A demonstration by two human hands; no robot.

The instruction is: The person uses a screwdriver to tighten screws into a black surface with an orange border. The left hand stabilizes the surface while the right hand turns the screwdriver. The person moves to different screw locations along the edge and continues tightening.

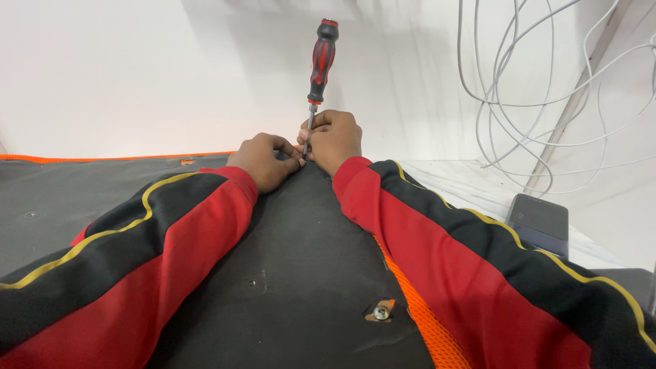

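Red-and-black sleeves with thin yellow piping fill the foreground, both arms stretched forward over a dark fabric panel [301,273] edged with orange mesh [424,321]. Close to the camera, 1 screw with a washer [381,312] sits in a small torn patch of that fabric, just beside the mesh.

Further off, at the far edge of the panel, the 2 hands meet. The right hand [335,140] is curled tight around the lower shaft of a screwdriver [320,68], which stands nearly upright with its red-and-black handle free above the fist. The left hand [263,160] is closed as well, fingers pinched in against the tip; whatever it steadies there is too small to make out.

By the look of it, a fastener is being seated or started at that far edge, with the tip guided by fingers, not driven. A turn from here would seem to call for a grip higher up on the handle, keeping the shaft vertical.

A dark phone [540,222] lies on the white desk [465,181] to the right, and grey cables [540,102] hang on the wall.
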